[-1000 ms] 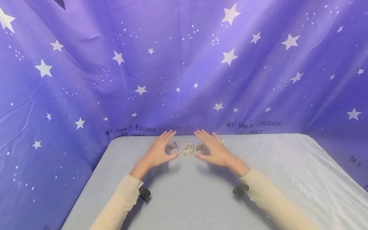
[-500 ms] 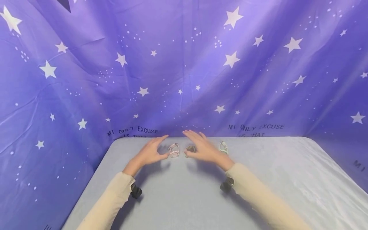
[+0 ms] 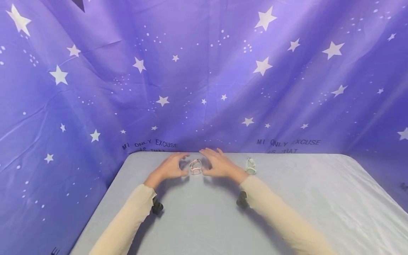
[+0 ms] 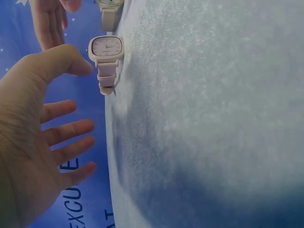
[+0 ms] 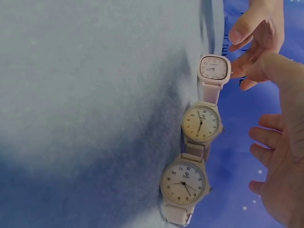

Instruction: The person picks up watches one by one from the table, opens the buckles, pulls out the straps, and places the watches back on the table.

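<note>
"Head view, from the left: what came first?"

"The left hand (image 3: 167, 168), thumb and fingers wide apart, holding nothing."

"Next?"

"The pink watch (image 3: 196, 171) stood on the table (image 3: 197, 212), far side, between the hands. The right hand (image 3: 220, 165) was also spread, gripping nothing, near two round watches (image 5: 201, 125). Farther right sat a green watch (image 3: 251, 170)."

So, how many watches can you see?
4: pink watch between left hand and right hand; one round watch and another round watch beside the right hand; green watch near the right sleeve. Some may be hidden.
</note>
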### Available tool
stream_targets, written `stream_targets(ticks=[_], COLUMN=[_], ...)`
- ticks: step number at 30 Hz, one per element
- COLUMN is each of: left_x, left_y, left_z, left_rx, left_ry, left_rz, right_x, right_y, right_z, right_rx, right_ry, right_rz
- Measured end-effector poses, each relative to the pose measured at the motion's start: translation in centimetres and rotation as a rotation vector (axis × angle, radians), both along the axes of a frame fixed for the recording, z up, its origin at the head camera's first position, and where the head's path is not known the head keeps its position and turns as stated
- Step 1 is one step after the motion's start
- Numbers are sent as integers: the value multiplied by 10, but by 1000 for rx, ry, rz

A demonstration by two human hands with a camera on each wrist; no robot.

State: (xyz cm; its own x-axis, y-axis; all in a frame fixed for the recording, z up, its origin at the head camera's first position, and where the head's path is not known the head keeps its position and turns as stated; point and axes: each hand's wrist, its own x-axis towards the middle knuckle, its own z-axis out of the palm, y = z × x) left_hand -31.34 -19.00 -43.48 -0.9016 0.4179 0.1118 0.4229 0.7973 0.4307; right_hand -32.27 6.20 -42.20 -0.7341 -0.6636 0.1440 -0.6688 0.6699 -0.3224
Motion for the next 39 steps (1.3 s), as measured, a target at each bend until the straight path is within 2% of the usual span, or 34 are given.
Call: stream_targets(ticks=[6, 13, 23, 28, 34, 39], left_x=[-7, -12, -16, -16, -18, -19], left_y=[4, 7, 8, 11, 10, 8], left_z=[-8, -14, -19, -20, -25, -27], left_rx=[-15, -26, -25, -31, -15, -10], left_ry=[-16, -59, -72, -52, -2, 15], left_rz=[-19, 19, 19, 6, -18, -27], right_x=[-8, -13, -17, -18, -19, -20], right_y=[-6, -13, -18, -19, -21, -23], right_z=[-6, -15, -26, -29, -28, -27], right_rx=[50, 76, 159, 167, 129, 102], right_ry=[-31, -62, -44, -50, -40, -31], right_rz=[0, -15, -52, -59, -35, -17])
